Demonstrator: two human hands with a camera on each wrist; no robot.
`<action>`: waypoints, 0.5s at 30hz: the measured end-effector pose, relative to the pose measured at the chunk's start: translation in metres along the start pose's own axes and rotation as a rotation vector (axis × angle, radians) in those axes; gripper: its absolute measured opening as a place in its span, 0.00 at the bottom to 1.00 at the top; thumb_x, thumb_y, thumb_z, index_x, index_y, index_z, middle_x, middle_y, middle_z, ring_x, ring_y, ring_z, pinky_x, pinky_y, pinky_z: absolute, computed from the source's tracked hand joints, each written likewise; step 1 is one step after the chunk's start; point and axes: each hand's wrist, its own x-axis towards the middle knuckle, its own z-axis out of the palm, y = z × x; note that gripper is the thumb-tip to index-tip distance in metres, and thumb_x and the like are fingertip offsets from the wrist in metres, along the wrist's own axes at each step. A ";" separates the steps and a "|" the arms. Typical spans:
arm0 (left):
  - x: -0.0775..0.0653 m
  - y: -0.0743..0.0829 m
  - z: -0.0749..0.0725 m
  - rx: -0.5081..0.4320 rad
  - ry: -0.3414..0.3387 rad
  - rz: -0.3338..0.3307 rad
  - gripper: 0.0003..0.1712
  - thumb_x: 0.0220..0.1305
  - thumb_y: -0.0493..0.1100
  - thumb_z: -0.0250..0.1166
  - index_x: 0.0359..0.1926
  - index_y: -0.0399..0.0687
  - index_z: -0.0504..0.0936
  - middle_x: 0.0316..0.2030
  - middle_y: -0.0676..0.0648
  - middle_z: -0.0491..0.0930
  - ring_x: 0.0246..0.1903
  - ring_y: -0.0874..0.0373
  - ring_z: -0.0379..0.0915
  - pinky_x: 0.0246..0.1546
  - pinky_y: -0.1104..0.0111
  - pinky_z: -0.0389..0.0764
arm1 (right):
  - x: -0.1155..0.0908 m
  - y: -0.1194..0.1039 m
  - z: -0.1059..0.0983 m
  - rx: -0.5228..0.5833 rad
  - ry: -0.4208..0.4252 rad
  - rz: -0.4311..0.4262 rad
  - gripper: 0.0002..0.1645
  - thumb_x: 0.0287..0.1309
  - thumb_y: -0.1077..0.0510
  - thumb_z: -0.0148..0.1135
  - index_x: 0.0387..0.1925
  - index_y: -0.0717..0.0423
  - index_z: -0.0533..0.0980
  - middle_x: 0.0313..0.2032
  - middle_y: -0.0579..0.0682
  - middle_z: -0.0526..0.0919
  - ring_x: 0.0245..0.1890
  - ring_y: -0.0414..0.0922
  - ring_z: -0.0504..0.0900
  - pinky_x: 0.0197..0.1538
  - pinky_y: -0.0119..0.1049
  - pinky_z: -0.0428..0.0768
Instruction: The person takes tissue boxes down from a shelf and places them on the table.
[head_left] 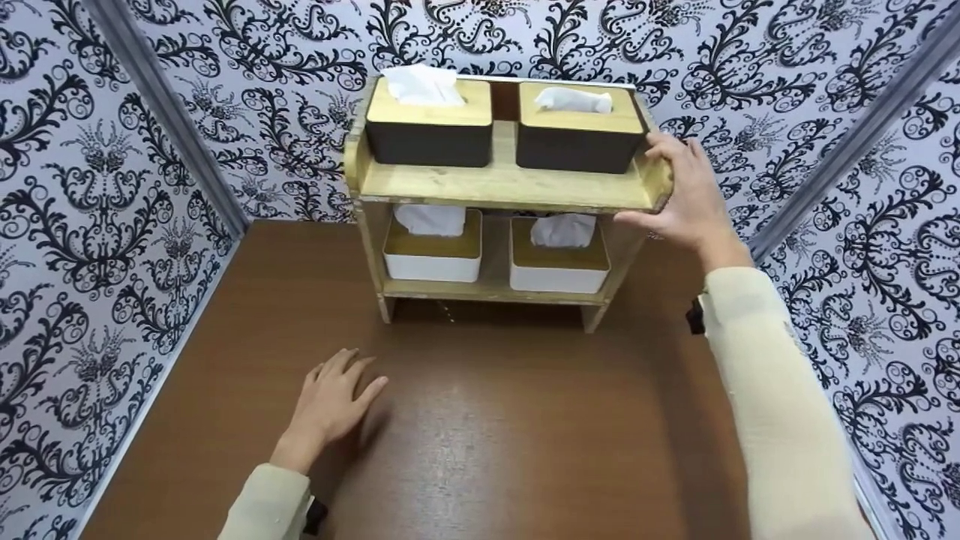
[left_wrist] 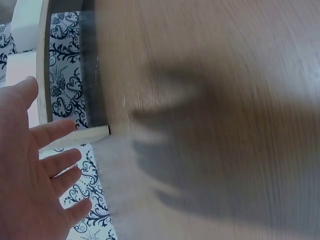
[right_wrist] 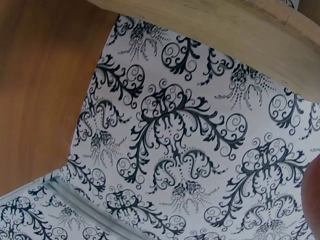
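A small two-tier wooden shelf [head_left: 495,196] stands against the back wall. My right hand [head_left: 686,195] grips its upper right side, thumb by the front edge and fingers near the top of the side panel; the right wrist view shows the wooden panel [right_wrist: 220,35] and only a bit of a finger. Two dark tissue boxes with wooden lids, the left one [head_left: 431,142] and the right one [head_left: 577,148], sit on the upper tier. Below are two white tissue boxes, left [head_left: 433,268] and right [head_left: 559,280]. My left hand [head_left: 330,401] hovers above the table, fingers spread, holding nothing.
The brown wooden tabletop [head_left: 487,420] lies in front of the shelf. Walls with black-and-white scroll patterns [head_left: 97,225] enclose it at the back, left and right. Grey strips [head_left: 847,150] run along the wall corners.
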 end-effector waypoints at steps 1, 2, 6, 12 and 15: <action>0.000 0.000 0.000 0.000 0.002 0.001 0.35 0.69 0.68 0.49 0.64 0.49 0.75 0.68 0.37 0.67 0.71 0.39 0.57 0.68 0.38 0.58 | -0.001 0.002 -0.001 0.000 0.002 0.002 0.56 0.28 0.40 0.83 0.60 0.52 0.65 0.72 0.43 0.62 0.74 0.48 0.59 0.80 0.40 0.38; 0.000 0.000 -0.001 0.000 0.005 0.001 0.35 0.69 0.68 0.49 0.64 0.49 0.75 0.68 0.37 0.67 0.71 0.39 0.57 0.68 0.39 0.58 | -0.002 0.003 -0.003 -0.001 0.005 0.003 0.56 0.28 0.40 0.83 0.60 0.52 0.65 0.72 0.43 0.62 0.74 0.48 0.59 0.80 0.40 0.38; 0.002 0.002 -0.002 0.002 0.017 0.013 0.35 0.69 0.67 0.50 0.63 0.49 0.75 0.67 0.37 0.68 0.70 0.40 0.57 0.67 0.38 0.58 | -0.003 0.004 -0.006 -0.004 0.002 -0.008 0.56 0.29 0.39 0.83 0.59 0.53 0.64 0.72 0.45 0.62 0.74 0.48 0.59 0.79 0.39 0.35; 0.009 0.007 -0.008 0.022 0.021 0.045 0.34 0.69 0.66 0.50 0.63 0.48 0.76 0.67 0.37 0.68 0.70 0.39 0.58 0.67 0.38 0.59 | -0.003 0.001 -0.009 -0.016 -0.039 0.016 0.57 0.30 0.38 0.82 0.60 0.54 0.64 0.73 0.45 0.60 0.75 0.48 0.58 0.79 0.38 0.33; 0.014 0.008 -0.015 0.049 0.017 0.057 0.34 0.70 0.66 0.49 0.63 0.48 0.75 0.67 0.37 0.68 0.70 0.39 0.58 0.67 0.38 0.59 | -0.004 0.000 -0.011 -0.030 -0.069 0.028 0.58 0.32 0.37 0.81 0.62 0.54 0.63 0.74 0.45 0.58 0.75 0.48 0.56 0.79 0.39 0.31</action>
